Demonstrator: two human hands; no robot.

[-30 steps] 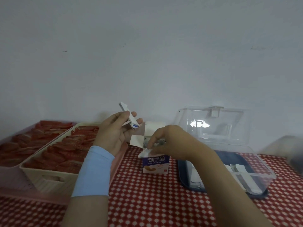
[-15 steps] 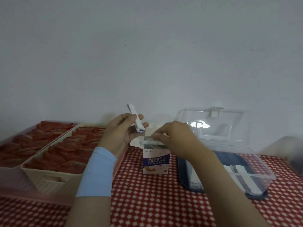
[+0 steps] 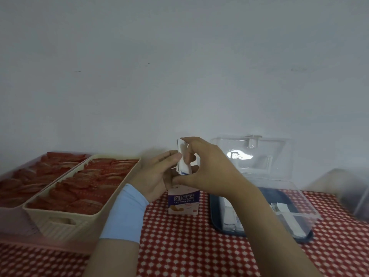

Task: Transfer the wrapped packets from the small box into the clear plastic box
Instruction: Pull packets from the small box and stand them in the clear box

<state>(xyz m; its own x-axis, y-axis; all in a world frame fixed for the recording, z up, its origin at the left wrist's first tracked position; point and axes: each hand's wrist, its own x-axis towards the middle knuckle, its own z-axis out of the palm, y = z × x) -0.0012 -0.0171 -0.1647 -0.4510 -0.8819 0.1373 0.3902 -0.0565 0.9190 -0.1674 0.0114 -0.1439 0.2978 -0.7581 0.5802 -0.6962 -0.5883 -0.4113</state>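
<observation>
A small white and purple box stands on the red checked cloth at the centre. Above it, my left hand holds a small stack of white wrapped packets upright. My right hand arches over the same stack, with its forefinger on the top end and its thumb under the bottom end. To the right sits the clear plastic box with a dark blue base, its lid tipped open against the wall. Several white packets lie inside it.
Two long baskets of red wrapped packets, one beige and one pink, fill the left side. A blurred clear container stands at the right edge. The wall is close behind everything.
My right hand has risen from the small box's top to the packets in my left hand. The stack now stands between both hands, closer to the centre.
</observation>
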